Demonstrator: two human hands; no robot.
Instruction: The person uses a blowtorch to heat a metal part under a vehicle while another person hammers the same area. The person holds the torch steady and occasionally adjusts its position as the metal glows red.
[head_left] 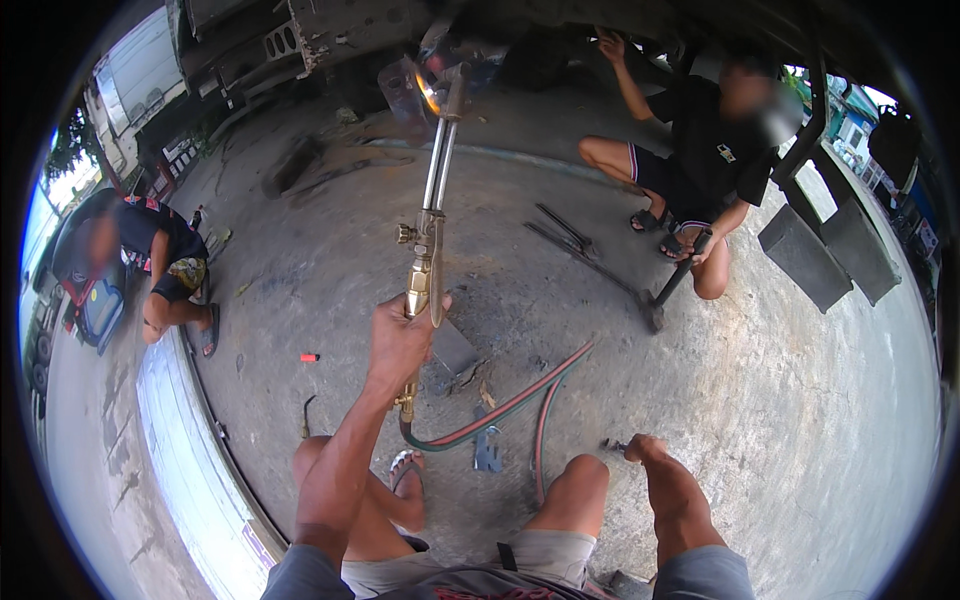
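My left hand [398, 345] is wrapped round the brass body of a cutting torch [432, 230]. The torch points away from me, and a bright orange flame [428, 92] shows by its head, close to a blurred metal part. From the torch's rear end, paired red and green hoses [510, 400] curve to the right and back toward my knees. Low on the right, my right hand [646, 448] is closed on a small dark metal tool [613, 445], whose exact kind I cannot make out.
A person [710, 140] squats at the far right, one hand raised and the other on a hammer [655, 312]. Another person [165, 245] crouches at left by a long silvery panel [190, 430]. A grey block [452, 350], a bluish metal plate [488, 452] and a small red object [310, 357] lie on the concrete.
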